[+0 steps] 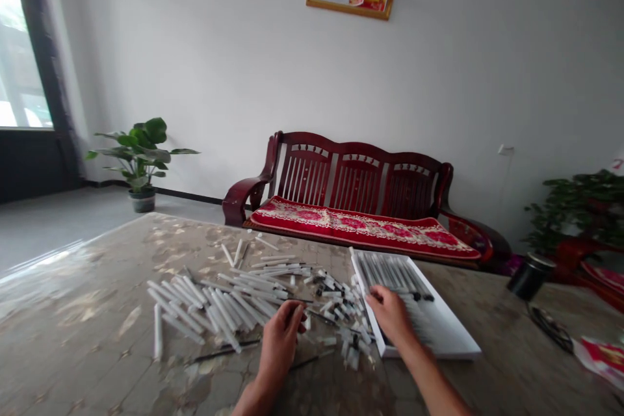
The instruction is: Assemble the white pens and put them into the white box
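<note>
White plastic tubes (221,309) are lying loose, light and stiff, best taken at the middle; left hand (280,344) is curling its fingers, pinch unclear; right hand (390,315) is resting, fingers together, at the tray (451,338).

Left hand (280,348) curls inward; right hand (390,317) reaches forward, palm down.

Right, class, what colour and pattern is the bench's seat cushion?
The seat cushion is red with pink flowers and a cream border, best seen in the head view.
</note>
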A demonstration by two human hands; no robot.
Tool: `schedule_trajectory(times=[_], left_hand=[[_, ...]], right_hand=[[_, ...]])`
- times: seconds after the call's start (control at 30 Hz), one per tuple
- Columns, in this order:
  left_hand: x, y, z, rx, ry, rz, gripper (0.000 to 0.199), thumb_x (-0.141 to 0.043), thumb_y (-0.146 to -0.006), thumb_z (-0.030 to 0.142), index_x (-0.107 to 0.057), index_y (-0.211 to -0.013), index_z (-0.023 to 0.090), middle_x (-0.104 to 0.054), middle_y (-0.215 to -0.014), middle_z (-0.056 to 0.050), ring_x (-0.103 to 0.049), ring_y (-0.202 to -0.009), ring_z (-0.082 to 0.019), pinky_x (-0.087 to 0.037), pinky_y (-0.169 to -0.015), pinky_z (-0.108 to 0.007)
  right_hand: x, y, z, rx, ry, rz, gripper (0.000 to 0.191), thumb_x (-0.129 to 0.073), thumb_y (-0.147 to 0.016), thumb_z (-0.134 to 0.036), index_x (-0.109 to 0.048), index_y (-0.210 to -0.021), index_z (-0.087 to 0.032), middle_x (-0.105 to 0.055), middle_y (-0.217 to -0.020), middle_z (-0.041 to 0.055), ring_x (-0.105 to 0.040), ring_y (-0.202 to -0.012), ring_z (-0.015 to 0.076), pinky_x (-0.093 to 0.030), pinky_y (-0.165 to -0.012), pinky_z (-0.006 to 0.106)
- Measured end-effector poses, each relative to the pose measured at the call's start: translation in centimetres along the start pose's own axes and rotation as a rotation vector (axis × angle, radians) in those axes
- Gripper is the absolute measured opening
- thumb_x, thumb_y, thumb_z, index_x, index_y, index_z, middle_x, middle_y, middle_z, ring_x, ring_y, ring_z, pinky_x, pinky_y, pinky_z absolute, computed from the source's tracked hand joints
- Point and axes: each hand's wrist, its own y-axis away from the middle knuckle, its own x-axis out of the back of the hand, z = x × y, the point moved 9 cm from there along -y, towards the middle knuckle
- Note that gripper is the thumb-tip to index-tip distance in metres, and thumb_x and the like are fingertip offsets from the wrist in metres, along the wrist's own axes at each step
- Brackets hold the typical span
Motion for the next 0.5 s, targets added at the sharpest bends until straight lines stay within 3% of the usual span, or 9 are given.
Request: schedule_trajectory(times=[0.13,0.23,0.33,0.5], left_hand=[[1.0,-0.3,-0.2,-0.026,-0.031,0.067,0.046,-0.055,-0.079,0.063,-0.066,-0.085,0.018,-0.063,-0.062,0.0,-0.057,-0.054,-0.016,-0.041,-0.048,-0.023],[1.4,-0.5,-0.5,-0.024,-0.034,0.097,0.049,-0.055,-0.078,0.065,-0.067,-0.089,0.018,-0.064,-0.062,0.0,-0.056,-0.052,-0.015,-0.041,-0.048,-0.023],[1.7,-0.8,-0.6,-0.031,-0.036,0.108,0.05,-0.056,-0.077,0.066,-0.067,-0.089,0.019,-0.066,-0.065,-0.001,-0.058,-0.054,-0.016,-0.044,-0.049,-0.024],[2.2,-0.7,-0.3,-0.033,-0.045,0.152,0.051,-0.058,-0.074,0.067,-0.069,-0.087,0.019,-0.066,-0.065,-0.001,-0.059,-0.055,-0.017,-0.046,-0.051,-0.025]], right_hand=[[6.3,-3.4,7.9,-0.26,0.318,0.083,0.033,-0.049,-0.085,-0.037,-0.073,-0.1,-0.021,-0.076,-0.098,0.0085,-0.07,-0.091,0.022,-0.047,-0.07,0.024],[9.1,-4.7,11.8,-0.363,0.42,0.085,0.031,-0.05,-0.085,-0.035,-0.074,-0.093,-0.018,-0.075,-0.093,0.0136,-0.071,-0.089,0.0278,-0.047,-0.068,0.029],[9.9,-5.4,14.4,-0.431,0.492,0.071,0.028,-0.052,-0.083,-0.031,-0.076,-0.089,-0.018,-0.075,-0.094,0.0169,-0.071,-0.089,0.0314,-0.048,-0.067,0.033],[9.2,-6.3,16.5,-0.454,0.542,0.059,0.027,-0.053,-0.083,-0.029,-0.076,-0.089,-0.017,-0.075,-0.095,0.0197,-0.071,-0.09,0.034,-0.049,-0.066,0.036]])
